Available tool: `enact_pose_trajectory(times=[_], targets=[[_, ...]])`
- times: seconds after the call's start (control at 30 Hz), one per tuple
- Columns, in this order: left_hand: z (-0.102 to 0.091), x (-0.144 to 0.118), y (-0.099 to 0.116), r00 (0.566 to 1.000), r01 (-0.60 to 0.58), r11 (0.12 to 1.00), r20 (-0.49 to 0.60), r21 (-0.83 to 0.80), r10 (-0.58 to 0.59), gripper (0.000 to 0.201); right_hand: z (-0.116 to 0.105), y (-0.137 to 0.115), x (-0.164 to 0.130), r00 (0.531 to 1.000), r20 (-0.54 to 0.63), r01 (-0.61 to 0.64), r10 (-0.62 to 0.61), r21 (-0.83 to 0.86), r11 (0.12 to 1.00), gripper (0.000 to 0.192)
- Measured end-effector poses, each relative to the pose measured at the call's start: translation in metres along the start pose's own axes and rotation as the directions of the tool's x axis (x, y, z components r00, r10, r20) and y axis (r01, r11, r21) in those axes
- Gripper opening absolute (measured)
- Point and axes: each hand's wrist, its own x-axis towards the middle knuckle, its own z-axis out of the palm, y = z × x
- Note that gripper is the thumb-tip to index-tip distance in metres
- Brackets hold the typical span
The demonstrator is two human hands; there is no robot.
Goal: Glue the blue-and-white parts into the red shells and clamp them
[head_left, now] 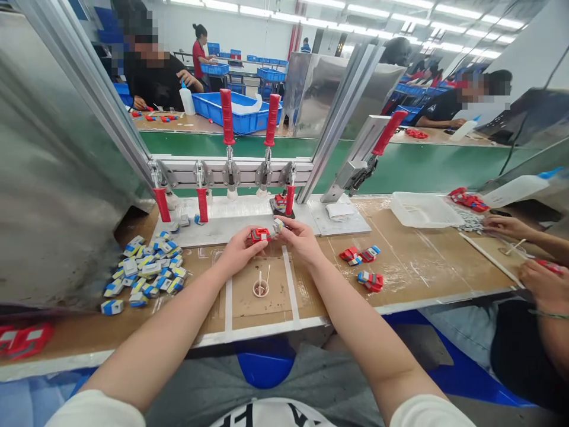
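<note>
My left hand (pixel 240 250) is closed on a red toy car part (pixel 260 235) with grey detail, held above the cardboard in front of me. Close beside it, my right hand (pixel 299 236) pinches a small white, yellow and blue toy piece (pixel 278 226); I cannot tell whether the two parts touch. Below both hands stands a small cup (pixel 261 289) of dark liquid with thin sticks in it. To the left lies a pile of white, blue and yellow pieces (pixel 149 267). Several red-and-blue toy cars (pixel 370 281) rest to the right.
Behind my hands runs a metal fixture with red-handled toggle clamps (pixel 226 117); another toy sits under one clamp. A white plastic tray (pixel 424 210) is at the right, near a co-worker's hands (pixel 540 281). A metal panel (pixel 66 148) borders the left side.
</note>
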Motion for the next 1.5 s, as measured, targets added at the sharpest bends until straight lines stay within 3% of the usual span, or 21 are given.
enact_pose_trajectory(times=[0.07, 0.13, 0.23, 0.37, 0.63, 0.9, 1.0, 1.13, 1.33, 1.5], targets=[[0.0, 0.0, 0.0, 1.0, 0.014, 0.998, 0.003, -0.064, -0.013, 0.053, 0.002, -0.001, 0.001, 1.0, -0.02, -0.004, 0.005, 0.036, 0.999, 0.056], [-0.002, -0.001, -0.001, 0.997, -0.038, 0.999, -0.06, 0.0, 0.038, 0.052, 0.005, -0.001, 0.0, 0.999, -0.036, -0.029, 0.03, 0.043, 0.999, 0.055], [-0.007, 0.0, -0.002, 0.968, -0.148, 0.945, -0.151, 0.291, 0.198, 0.045, 0.009, 0.001, -0.002, 0.997, -0.054, -0.055, 0.057, 0.027, 0.998, 0.053], [-0.013, 0.001, -0.003, 0.912, -0.246, 0.766, -0.126, 0.594, 0.391, 0.044, 0.017, 0.008, -0.002, 0.996, -0.061, -0.067, 0.07, 0.043, 0.997, 0.05], [-0.015, 0.002, -0.005, 0.892, -0.258, 0.58, -0.04, 0.773, 0.45, 0.055, 0.019, 0.013, -0.002, 0.971, -0.007, -0.24, 0.24, 0.033, 0.97, 0.05], [-0.012, -0.002, 0.0, 0.89, -0.311, 0.418, 0.107, 0.853, 0.444, 0.058, 0.018, 0.012, -0.003, 0.954, 0.014, -0.301, 0.301, 0.061, 0.952, 0.051], [-0.009, -0.001, 0.0, 0.904, -0.289, 0.419, 0.101, 0.861, 0.416, 0.059, 0.019, 0.014, -0.002, 0.958, -0.001, -0.285, 0.286, 0.063, 0.956, 0.049], [-0.003, 0.004, 0.0, 0.897, -0.334, 0.486, 0.113, 0.808, 0.428, 0.068, 0.021, 0.013, 0.001, 0.963, -0.088, -0.247, 0.256, 0.102, 0.964, 0.05], [0.003, 0.006, 0.003, 0.908, -0.313, 0.631, 0.029, 0.71, 0.418, 0.071, 0.023, 0.005, -0.005, 0.982, -0.123, -0.152, 0.142, -0.077, 0.985, 0.045], [0.002, 0.004, 0.003, 0.906, -0.262, 0.673, -0.063, 0.692, 0.418, 0.062, 0.027, 0.007, -0.009, 0.982, -0.082, -0.181, 0.173, -0.102, 0.978, 0.046]])
